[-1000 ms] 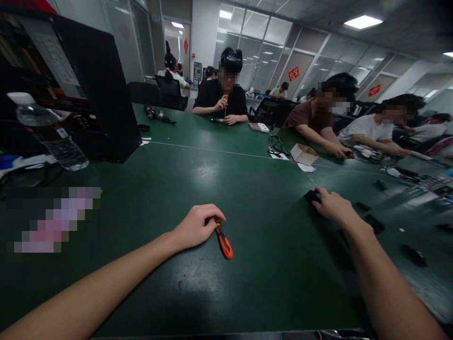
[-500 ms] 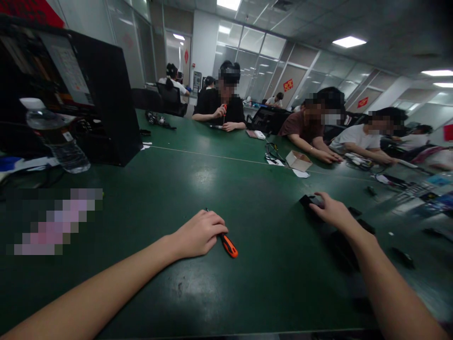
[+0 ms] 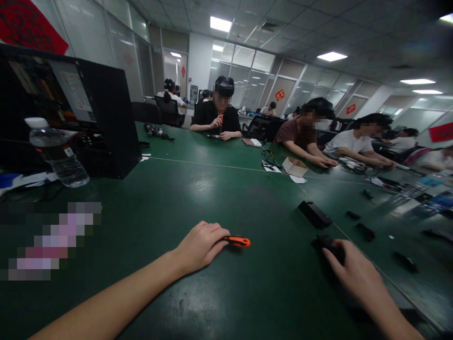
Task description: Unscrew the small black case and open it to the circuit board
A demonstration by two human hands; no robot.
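My left hand point(image 3: 205, 245) rests on the green table with its fingers closed around a screwdriver point(image 3: 239, 242). The orange-and-black handle sticks out to the right past the thumb, while the shaft is hidden under the hand. To the right, my right hand point(image 3: 354, 267) grips a dark object point(image 3: 331, 248) between thumb and fingers; its exact kind is hard to make out. Just beyond that hand lies a long black block point(image 3: 314, 214), apart from the fingers.
An open computer case point(image 3: 102, 118) and a water bottle point(image 3: 58, 153) stand at the left. Several small black parts point(image 3: 364, 231) lie at the right. A small open box point(image 3: 295, 166) sits farther back. Other people point(image 3: 216, 118) work across the table point(image 3: 198, 189).
My right hand has come off the black block, moved nearer to me and closed on the dark object. In my left hand the screwdriver has turned, its handle now pointing more to the right.
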